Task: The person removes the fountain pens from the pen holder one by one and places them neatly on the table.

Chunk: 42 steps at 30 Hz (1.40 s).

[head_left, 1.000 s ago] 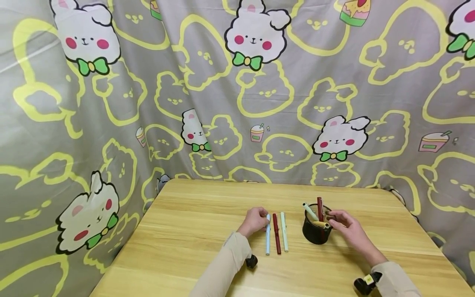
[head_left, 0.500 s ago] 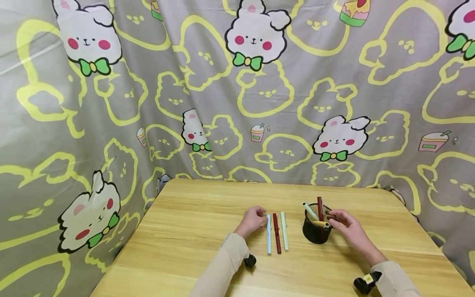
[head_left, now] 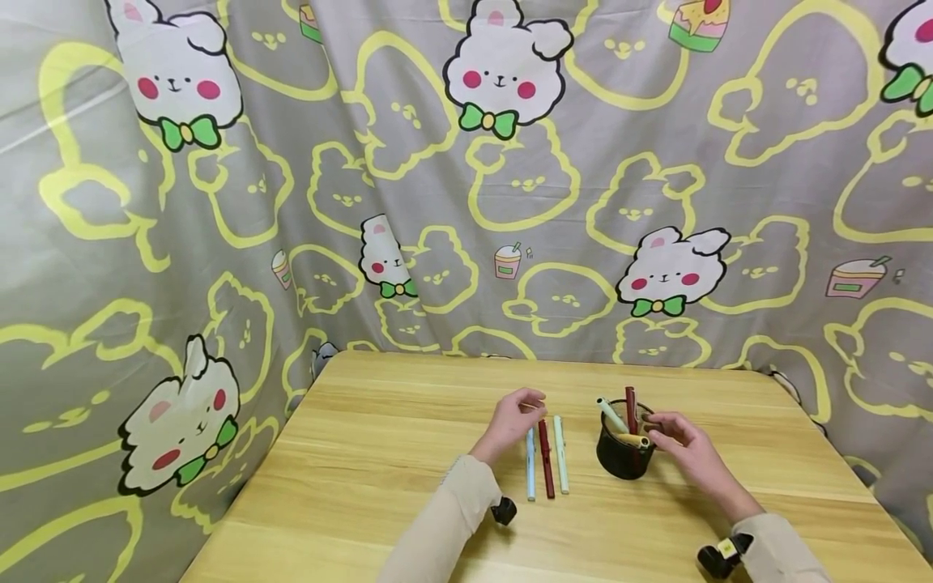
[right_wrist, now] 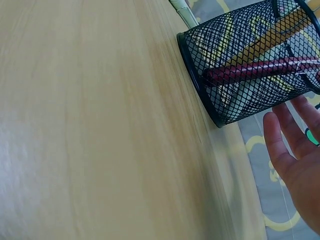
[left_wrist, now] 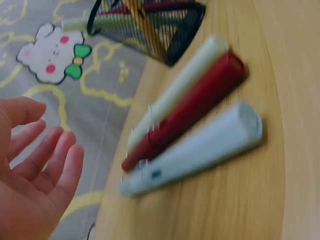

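With three pens lying this close side by side, the likeliest trouble is a neighbour being knocked: if the left hand (head_left: 514, 419) came down or swept sideways, a fingertip could catch the dark red pen (head_left: 547, 470) as well as the light blue pen (head_left: 530, 470), and either might roll into the pale green pen (head_left: 561, 465) at the right of the row. The mesh cup (head_left: 621, 463) looks open to tipping too, since a push on its rim from the right hand (head_left: 688, 455) could rock it, and the upper ends of its leaning yellow pen (head_left: 632, 440) and light green pen (head_left: 611, 413) jut past the rim, where they could be bumped. The left hand is empty, its fingers loosely bent, over the far ends of the blue and red pens; the left wrist view shows a gap between fingers and pens. From there the row runs toward the near side of the table (head_left: 350, 494), the green pen lying just right of the hand. The right hand, fingers relaxed and slightly curved, is at the cup's right side; whether it touches the mesh cannot be told.
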Each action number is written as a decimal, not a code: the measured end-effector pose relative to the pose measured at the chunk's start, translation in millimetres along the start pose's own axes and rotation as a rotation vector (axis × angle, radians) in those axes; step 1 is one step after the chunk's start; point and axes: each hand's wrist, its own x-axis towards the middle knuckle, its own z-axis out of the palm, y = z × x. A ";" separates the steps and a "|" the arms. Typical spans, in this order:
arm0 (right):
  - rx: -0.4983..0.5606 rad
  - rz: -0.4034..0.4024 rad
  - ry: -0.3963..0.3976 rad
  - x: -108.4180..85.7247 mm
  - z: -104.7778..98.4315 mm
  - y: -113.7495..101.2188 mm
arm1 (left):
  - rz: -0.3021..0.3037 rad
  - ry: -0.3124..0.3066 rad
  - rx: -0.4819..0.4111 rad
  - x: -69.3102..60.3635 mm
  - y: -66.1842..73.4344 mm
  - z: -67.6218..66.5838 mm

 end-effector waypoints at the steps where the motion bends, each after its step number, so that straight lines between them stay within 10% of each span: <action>1: 0.001 0.001 0.000 -0.1 -0.1 0.2 | 0.016 -0.004 -0.001 0.5 2.4 3.2; 22: 0.050 -0.021 0.000 1.3 0.6 -0.1 | 0.058 -0.007 -0.387 10.8 18.3 64.5; 42: 0.008 0.007 0.000 0.1 0.3 1.7 | 0.039 0.068 -0.394 12.7 24.6 84.5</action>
